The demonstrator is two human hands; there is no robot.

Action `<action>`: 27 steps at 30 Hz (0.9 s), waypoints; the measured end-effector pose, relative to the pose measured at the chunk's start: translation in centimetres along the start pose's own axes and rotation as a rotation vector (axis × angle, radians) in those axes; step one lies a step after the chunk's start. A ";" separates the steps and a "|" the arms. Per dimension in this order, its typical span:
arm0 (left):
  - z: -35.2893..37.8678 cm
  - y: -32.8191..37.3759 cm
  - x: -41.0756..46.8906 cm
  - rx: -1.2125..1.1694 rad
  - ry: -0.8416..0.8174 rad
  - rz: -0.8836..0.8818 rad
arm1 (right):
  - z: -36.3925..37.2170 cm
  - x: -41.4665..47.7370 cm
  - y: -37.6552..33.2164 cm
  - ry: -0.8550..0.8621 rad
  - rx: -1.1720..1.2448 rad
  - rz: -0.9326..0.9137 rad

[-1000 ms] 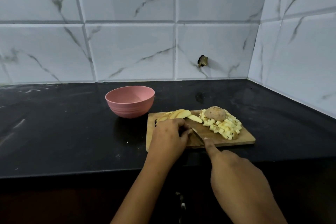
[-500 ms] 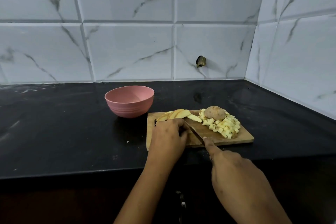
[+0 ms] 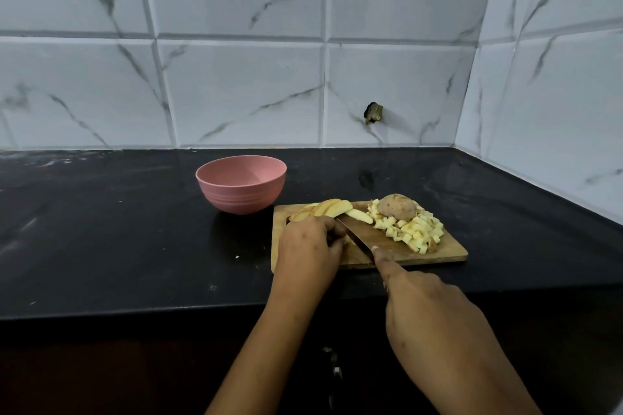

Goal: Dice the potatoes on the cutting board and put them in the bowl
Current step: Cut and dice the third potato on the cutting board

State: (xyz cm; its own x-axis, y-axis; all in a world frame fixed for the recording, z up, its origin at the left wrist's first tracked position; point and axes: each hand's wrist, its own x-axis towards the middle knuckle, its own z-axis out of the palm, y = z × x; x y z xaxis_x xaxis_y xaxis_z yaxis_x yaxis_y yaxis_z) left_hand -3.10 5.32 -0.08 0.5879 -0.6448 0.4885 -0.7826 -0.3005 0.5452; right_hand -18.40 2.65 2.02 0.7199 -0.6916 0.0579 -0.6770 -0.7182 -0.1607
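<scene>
Our left hand (image 3: 308, 246) lies on the left part of the cutting board (image 3: 450, 254), fingers curled down over the near end of the potato slices (image 3: 332, 207) and pinning them to the wood. What sits under the palm we cannot see. Our right hand (image 3: 435, 323) grips the knife (image 3: 355, 235); its handle is hidden inside the fist, and the forefinger stretches forward along the back of the blade. The blade runs aslant from that fingertip up to the left, its tip right against the left hand's knuckles and its edge down by the slices.

Beyond the left hand the long pale slices fan out toward the board's far edge. On the right part of the board the diced potato (image 3: 418, 232) makes a loose heap, and a rounded potato piece (image 3: 397, 206) with its brown skin on rests at the heap's far side, touching the cubes.

Just off the board's far left corner the pink bowl (image 3: 241, 199) stands upright on the black worktop (image 3: 118, 246). Behind it all rises the white marbled tile wall (image 3: 236, 94).
</scene>
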 end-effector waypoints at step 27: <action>-0.3 0.4 -0.5 0.094 0.025 -0.003 | 1.3 0.8 -0.4 0.082 0.046 -0.066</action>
State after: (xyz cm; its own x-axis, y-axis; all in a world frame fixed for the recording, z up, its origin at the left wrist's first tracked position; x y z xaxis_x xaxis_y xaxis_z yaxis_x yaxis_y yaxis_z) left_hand -3.61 5.71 0.08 0.5938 -0.6268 0.5044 -0.7962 -0.3675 0.4806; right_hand -17.35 2.43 0.85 0.7466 -0.6482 0.1496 -0.6196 -0.7594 -0.1984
